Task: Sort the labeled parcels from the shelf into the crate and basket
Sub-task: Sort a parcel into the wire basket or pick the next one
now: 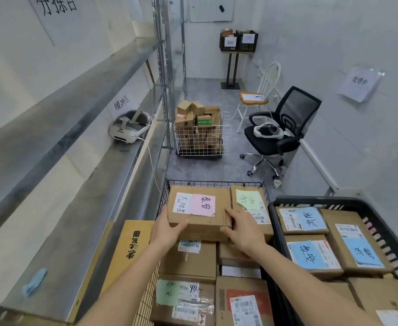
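Note:
A cardboard parcel with a pink label (199, 208) lies on top of other parcels in the black wire basket (214, 184). My left hand (168, 228) grips its near left corner, thumb on the front face. Over its near right corner, my right hand (243, 228) has its fingers on top. Beside it in the basket lies a parcel with a green label (252, 203). At the right, the black plastic crate (311, 200) holds parcels with blue labels (311, 252). The metal shelf (59, 222) runs along the left.
A headset (128, 129) and a blue cloth (34, 282) lie on the shelf. A flat yellow box (129, 250) leans between shelf and basket. Farther back stand a white wire cart of boxes (199, 135), a black office chair (280, 128) and a white chair (256, 97).

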The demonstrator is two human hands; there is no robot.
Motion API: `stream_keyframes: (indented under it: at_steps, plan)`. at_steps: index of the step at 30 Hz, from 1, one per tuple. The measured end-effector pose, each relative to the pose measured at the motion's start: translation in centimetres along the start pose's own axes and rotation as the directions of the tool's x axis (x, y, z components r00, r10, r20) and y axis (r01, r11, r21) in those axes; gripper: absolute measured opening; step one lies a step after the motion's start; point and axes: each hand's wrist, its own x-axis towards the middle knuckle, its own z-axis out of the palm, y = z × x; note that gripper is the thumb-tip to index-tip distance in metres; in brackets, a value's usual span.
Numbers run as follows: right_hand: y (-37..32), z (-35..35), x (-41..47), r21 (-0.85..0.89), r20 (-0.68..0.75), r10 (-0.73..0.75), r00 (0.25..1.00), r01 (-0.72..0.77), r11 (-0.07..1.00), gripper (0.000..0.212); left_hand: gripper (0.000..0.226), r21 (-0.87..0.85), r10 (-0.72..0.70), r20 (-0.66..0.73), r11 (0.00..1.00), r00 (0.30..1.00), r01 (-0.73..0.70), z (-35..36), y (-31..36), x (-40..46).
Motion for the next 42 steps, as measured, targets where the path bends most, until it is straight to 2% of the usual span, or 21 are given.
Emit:
stream_keyframes:
  at_steps: [2,4,9,17,21,25,32,37,42]
  plan:
    - [0.4,0.4,0.7,-0.202,-0.038,-0.068,0.997,0.059,0.978,0.063,0.074,0.078,0.029,0.004,0.997,1.0,-0.029,0.3,-0.5,0.8]
    - [0.5,0.7,1.4,-0.249,-0.044,-0.094,0.995,0.08,0.965,0.06,0.073,0.143,0.066,-0.001,0.988,0.998,-0.065,0.8,-0.9,1.6]
    - [0.9,1.9,2.5,-0.156,-0.056,-0.078,0.995,0.069,0.985,0.06,0.068,0.226,0.127,-0.025,0.967,0.992,-0.118,1.4,-0.8,2.4]
    - [0.6,2.3,2.4,-0.187,-0.081,-0.072,0.994,0.056,0.981,0.066,0.074,0.338,0.188,0.01,0.924,0.982,-0.18,1.4,-0.6,2.5]
    - [0.0,1.4,1.8,-0.178,-0.062,-0.077,0.995,0.065,0.982,0.075,0.075,0.424,0.255,0.031,0.872,0.966,-0.244,0.6,-0.1,1.7]
    - [-1.4,-0.1,0.5,-0.233,-0.051,-0.138,0.989,0.123,0.965,0.081,0.078,0.55,0.371,0.025,0.77,0.928,-0.322,-1.5,1.5,0.5]
    - [-5.2,-5.5,-0.6,-0.281,-0.023,-0.307,0.951,0.289,0.915,0.078,0.082,0.626,0.343,-0.03,0.739,0.939,-0.25,-7.2,6.1,-3.6]
    - [-9.8,-10.3,-2.9,-0.264,-0.004,-0.497,0.868,0.479,0.838,0.081,0.085,0.663,0.338,-0.169,0.734,0.926,-0.147,-11.7,10.8,-10.5]
    - [-13.6,-15.1,-8.2,-0.198,-0.047,-0.704,0.709,0.684,0.702,0.081,0.087,0.623,0.295,-0.356,0.782,0.887,-0.01,-15.0,14.3,-19.9]
